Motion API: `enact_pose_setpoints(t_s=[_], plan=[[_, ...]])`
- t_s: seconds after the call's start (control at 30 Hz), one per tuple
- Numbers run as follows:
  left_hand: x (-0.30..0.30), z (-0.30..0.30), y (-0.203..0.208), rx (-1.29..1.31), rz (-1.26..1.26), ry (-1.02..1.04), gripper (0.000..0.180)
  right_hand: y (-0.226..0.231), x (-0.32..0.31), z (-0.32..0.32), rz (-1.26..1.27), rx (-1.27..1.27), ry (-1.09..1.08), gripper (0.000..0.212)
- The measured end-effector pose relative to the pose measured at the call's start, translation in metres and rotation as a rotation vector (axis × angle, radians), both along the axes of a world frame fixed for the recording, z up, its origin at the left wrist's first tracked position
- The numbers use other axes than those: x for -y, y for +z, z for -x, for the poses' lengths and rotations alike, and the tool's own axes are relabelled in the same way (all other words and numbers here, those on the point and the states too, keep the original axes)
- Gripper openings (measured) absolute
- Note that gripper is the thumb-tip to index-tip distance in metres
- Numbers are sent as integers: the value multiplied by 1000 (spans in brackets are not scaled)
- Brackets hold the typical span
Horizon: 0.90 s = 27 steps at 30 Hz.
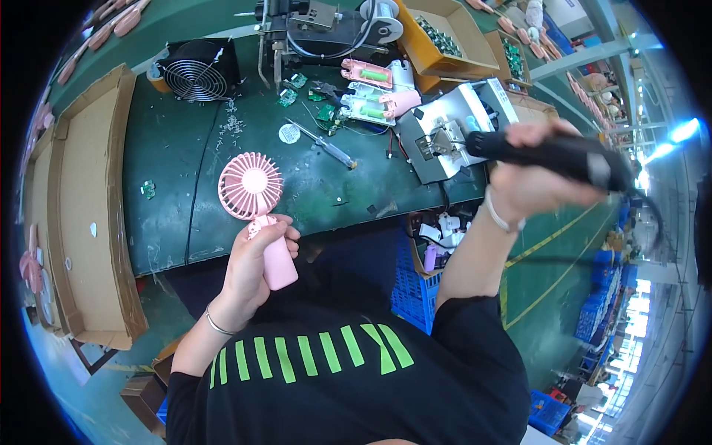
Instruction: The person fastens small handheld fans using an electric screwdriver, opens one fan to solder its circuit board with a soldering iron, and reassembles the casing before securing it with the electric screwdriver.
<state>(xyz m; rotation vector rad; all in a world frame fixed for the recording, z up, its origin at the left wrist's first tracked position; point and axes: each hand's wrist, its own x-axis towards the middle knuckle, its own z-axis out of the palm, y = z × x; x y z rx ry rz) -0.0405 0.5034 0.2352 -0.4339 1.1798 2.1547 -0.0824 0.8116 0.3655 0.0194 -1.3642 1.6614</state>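
My left hand (248, 263) grips a pink handheld fan (279, 265) by its handle near the bench's front edge. The fan's round grille points away from me, above the green bench mat. Out to the right and raised, my right hand (532, 185) is wrapped round a black corded electric screwdriver (552, 157), both slightly blurred by motion. Its narrow end points left, over a metal fixture (445, 137) on the bench. Between my hands lies a small screwdriver (335, 153) with a clear handle, beside a round white label (289, 133).
A long cardboard tray (127, 222) borders the left side. At the back are a black cooling fan (196, 78), loose screws (233, 122), green circuit boards (288, 96) and opened fan housings (367, 104). A yellow bin (423, 63) holds boards. A blue crate (411, 285) stands below the bench.
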Motion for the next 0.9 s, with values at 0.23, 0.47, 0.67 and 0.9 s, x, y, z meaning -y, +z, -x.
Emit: enact_pose_setpoints(t_s=[0.23,0.47,0.67,0.9], plan=[[-2,-3,2,-5,-16,30,24,-15,-2,29,80,226,62,96],[-2,-4,-1,-49,-44,23,24,-50,95,-14,264,-9,544,93],[-3,-7,-5,-60,-36,18,18,-57,166,-36,35,-194,718,75],[0,-8,-14,-97,-59,43,16,-66,179,-34,-14,-153,782,77]])
